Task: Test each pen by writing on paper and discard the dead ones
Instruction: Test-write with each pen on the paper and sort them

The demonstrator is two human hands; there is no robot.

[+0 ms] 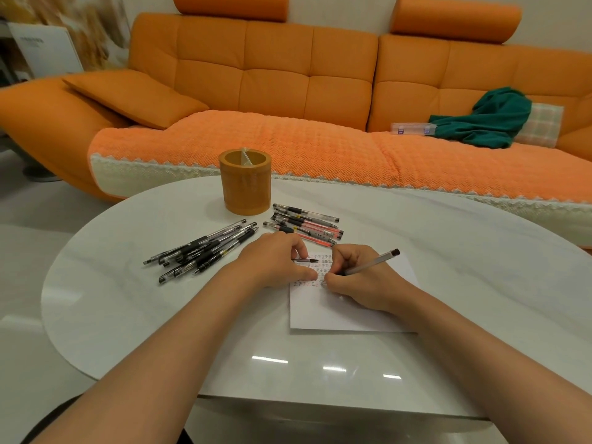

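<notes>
Mid-task, judging by the rows of marks on the paper (336, 312). Right hand (355, 280) fingers grip a pen (371, 262), tip down; left hand (275, 261) pinches a cap (307, 260). Two pen piles (205, 248) lie toward the tabletop (128, 299) far edge; which is tested, unclear.

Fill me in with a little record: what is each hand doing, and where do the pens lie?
Right hand: grips pen, tip on paper
Left hand: rests on paper, pinches small dark cap
Paper: rows of small written marks
Black pens: heap left of the hands
Mixed pens: black and red, heap beside orange holder
</notes>
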